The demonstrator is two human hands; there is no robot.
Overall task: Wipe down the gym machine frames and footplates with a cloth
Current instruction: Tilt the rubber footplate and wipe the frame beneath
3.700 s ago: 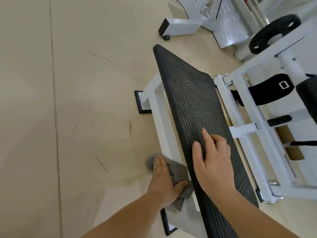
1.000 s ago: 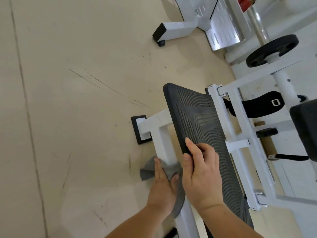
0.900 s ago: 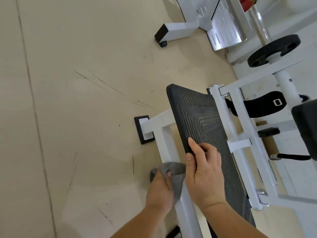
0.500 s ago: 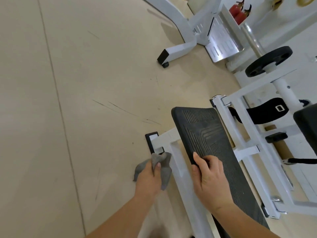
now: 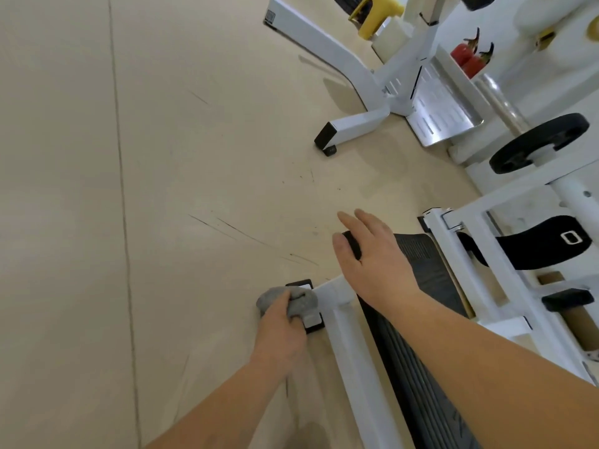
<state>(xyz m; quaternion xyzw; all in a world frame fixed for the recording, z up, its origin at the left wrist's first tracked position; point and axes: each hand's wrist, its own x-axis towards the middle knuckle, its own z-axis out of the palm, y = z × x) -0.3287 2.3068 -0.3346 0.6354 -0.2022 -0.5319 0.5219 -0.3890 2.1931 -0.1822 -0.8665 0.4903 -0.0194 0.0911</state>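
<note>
Now, cloth pressed on the end of the white frame.
Left grip is clamped on the bunched grey cloth at the frame's black-capped foot. Just right of that grip the frame's long tube runs back toward the person; the footplate lies parallel, farther right. Right grip, fingers loose and apart, rests on the footplate's far corner. Left grip is nearer the tube, so the coming stroke likely follows it.

Bright, even light; soft shadows; wide-angle edge warp.
</note>
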